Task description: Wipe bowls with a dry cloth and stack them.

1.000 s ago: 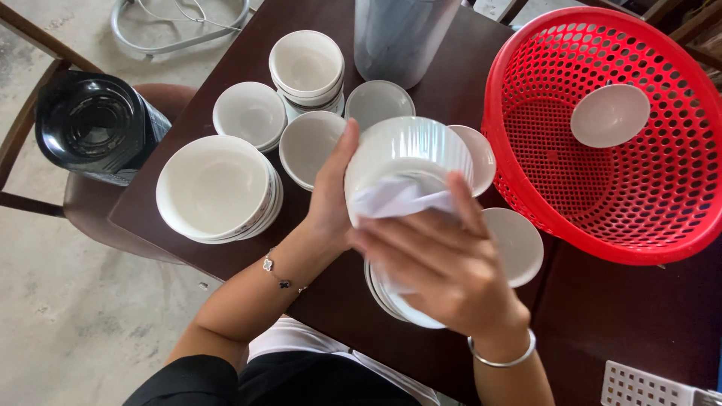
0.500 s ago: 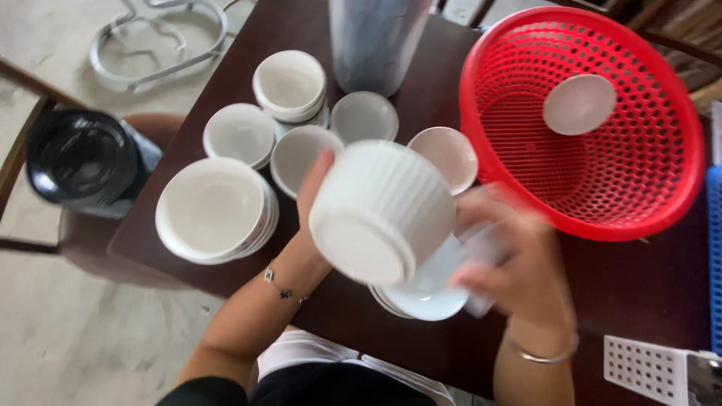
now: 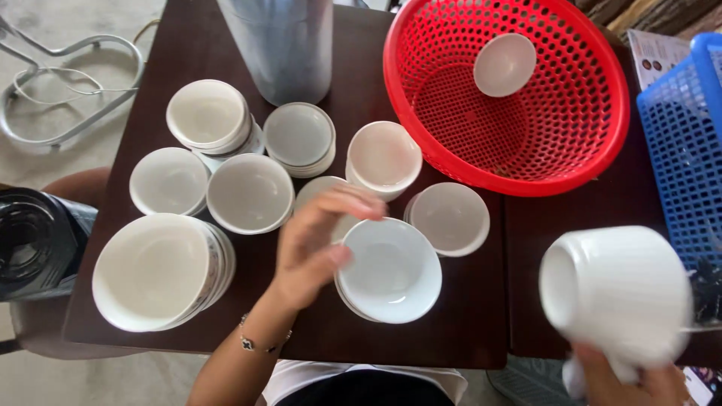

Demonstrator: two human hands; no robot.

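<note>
My right hand grips a white ribbed bowl, tipped on its side at the lower right, beyond the front right of the dark wooden table; only some fingers show under it. My left hand hovers with fingers apart and nothing in it, just left of a short stack of white bowls near the table's front edge. One small white bowl lies inside the round red basket at the back right.
Several stacks of white bowls fill the table's left half, the largest at front left. A tall grey container stands at the back. A blue basket is at the far right, a black pot at the left.
The ribbed bowl went from in front of me, held in both hands, to the lower right in my right hand alone. My left hand let go and hovers by the front stack.
</note>
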